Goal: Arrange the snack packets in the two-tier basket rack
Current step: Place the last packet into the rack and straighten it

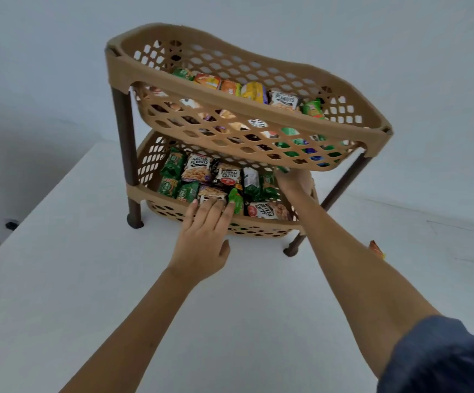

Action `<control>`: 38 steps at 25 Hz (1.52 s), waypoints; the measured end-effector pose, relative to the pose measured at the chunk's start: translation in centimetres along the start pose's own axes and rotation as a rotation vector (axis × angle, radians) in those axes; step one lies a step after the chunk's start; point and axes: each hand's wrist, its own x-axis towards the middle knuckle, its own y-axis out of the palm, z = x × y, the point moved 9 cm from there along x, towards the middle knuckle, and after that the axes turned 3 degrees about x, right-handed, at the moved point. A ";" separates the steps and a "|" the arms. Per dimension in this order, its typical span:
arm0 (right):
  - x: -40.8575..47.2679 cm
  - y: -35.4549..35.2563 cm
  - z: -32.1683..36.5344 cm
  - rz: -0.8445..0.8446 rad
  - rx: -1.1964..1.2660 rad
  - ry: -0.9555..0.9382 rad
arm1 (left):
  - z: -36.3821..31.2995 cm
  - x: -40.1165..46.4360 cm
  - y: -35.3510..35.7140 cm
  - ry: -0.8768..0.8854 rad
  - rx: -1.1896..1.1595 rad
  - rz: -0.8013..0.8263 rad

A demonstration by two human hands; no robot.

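Observation:
A tan two-tier basket rack (pixel 258 106) on dark brown legs stands on the white table. Its upper basket holds a row of snack packets (pixel 254 92). The lower basket (pixel 258 228) is packed with green packets and salted peanut packets (pixel 197 167). My left hand (pixel 204 236) reaches over the lower basket's front rim, its straight fingers touching a peanut packet (pixel 211 194) and a green packet (pixel 236 201). My right hand (pixel 294 180) is inside the lower basket at its right end, under the upper tier; its fingers are hidden and seem to touch a green packet (pixel 270 184).
One orange packet (pixel 377 248) lies on the white table (pixel 88 279) to the right, partly hidden behind my right forearm. The table's left edge runs diagonally at the left, with dark objects (pixel 10 224) beyond it. A plain wall is behind the rack.

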 end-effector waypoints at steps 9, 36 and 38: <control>3.7 4.5 -3.6 0.124 -0.242 0.156 | 0.1 -0.1 0.3 0.009 -0.034 -0.042; -29.3 0.0 -6.2 0.128 0.174 -0.411 | -0.2 -19.4 0.8 -0.374 -0.224 0.364; -32.0 0.7 -7.9 0.194 0.086 -0.360 | -0.4 -21.2 -0.1 -0.341 -0.203 0.337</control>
